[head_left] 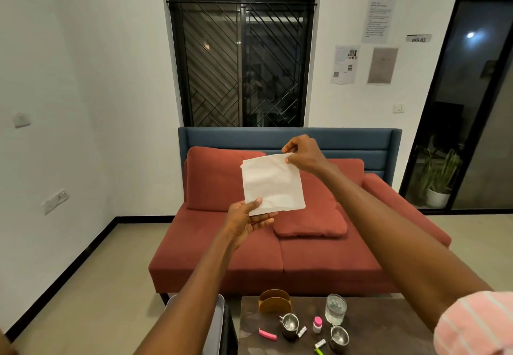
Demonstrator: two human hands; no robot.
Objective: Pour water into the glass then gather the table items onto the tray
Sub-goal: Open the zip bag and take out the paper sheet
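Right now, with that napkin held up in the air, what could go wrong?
The napkin is only pinched at two corners by the left hand and right hand, so it could tear or slip. Bringing it down carelessly might knock over the filled glass among small items on the table.

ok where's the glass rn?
Head view, lower right: the glass stands on the table, behind the pink-capped bottle and between two steel cups.

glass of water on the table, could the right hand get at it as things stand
Probably not yet: the right hand is raised, pinching the white napkin that the left hand also holds. Nothing blocks the glass on the table.
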